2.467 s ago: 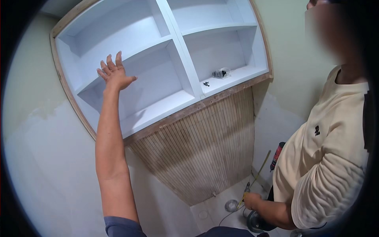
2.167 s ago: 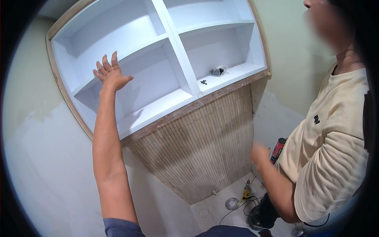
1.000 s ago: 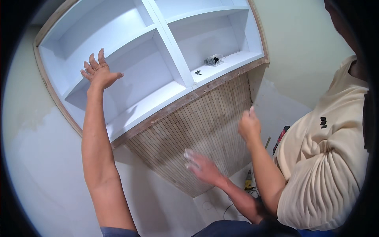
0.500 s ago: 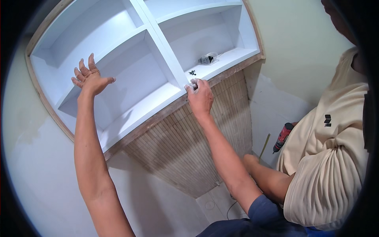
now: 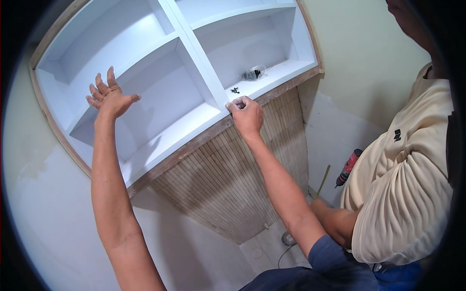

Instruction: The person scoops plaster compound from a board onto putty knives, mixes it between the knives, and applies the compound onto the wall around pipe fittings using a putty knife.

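Observation:
A white wall cabinet point(image 5: 201, 63) with open compartments and a raw wooden rim fills the upper view. My left hand point(image 5: 110, 99) is open, fingers spread, against the front edge of its left shelf. My right hand point(image 5: 246, 116) is closed, thumb and fingertips curled together at the bottom edge by the centre divider. What its fingers hold, if anything, is hidden. Just beyond it, a small pile of black screws point(image 5: 235, 90) lies on the lower right shelf. Behind that rests a clear plastic bag point(image 5: 255, 73) with more dark pieces inside.
On the right stands a co-worker in a beige shirt point(image 5: 407, 174), arm lowered. A red and black drill point(image 5: 348, 168) and a yellow tape strip point(image 5: 323, 181) show beside them. Below the cabinet is a ribbed, wood-toned panel point(image 5: 233, 165). A cable point(image 5: 285, 253) runs along the floor.
My right fingers have curled tighter at the cabinet's bottom edge. The co-worker's forearm has shifted a little lower and right. My left hand stays at the shelf.

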`<state>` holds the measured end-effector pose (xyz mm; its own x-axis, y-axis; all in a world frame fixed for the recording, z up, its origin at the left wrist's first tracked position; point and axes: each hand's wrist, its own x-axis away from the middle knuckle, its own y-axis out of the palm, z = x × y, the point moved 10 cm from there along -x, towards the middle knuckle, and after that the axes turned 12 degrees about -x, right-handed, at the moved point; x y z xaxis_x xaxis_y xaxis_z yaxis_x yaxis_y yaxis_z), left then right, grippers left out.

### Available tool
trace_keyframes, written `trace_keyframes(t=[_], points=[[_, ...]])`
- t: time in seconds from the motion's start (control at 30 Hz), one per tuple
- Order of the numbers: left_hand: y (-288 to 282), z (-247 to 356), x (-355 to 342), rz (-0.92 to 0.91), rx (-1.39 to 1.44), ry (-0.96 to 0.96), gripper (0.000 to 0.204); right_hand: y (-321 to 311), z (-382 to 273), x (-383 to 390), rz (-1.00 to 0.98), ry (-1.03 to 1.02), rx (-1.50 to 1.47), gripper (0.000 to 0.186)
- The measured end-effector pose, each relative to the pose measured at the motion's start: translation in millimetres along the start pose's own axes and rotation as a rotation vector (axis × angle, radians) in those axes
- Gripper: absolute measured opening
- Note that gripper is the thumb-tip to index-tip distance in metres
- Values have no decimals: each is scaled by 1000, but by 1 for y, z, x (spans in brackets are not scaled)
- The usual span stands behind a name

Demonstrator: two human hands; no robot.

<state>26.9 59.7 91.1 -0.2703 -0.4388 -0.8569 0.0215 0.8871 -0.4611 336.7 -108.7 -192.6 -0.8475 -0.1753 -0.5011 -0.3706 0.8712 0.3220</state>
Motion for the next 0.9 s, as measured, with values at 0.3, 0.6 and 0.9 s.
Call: trace_keyframes(t=[0.3,0.6,0.9], points=[[0,8,3,6,11,25,131,44,-64,12,-5,-518,342,58],[-2,5,4,-8,-33,-12,129,50,-69,23,-151,-481,161,59],[-1,9,2,-23,-27,1,130,68,-102,32,-170,-732,276,68]])
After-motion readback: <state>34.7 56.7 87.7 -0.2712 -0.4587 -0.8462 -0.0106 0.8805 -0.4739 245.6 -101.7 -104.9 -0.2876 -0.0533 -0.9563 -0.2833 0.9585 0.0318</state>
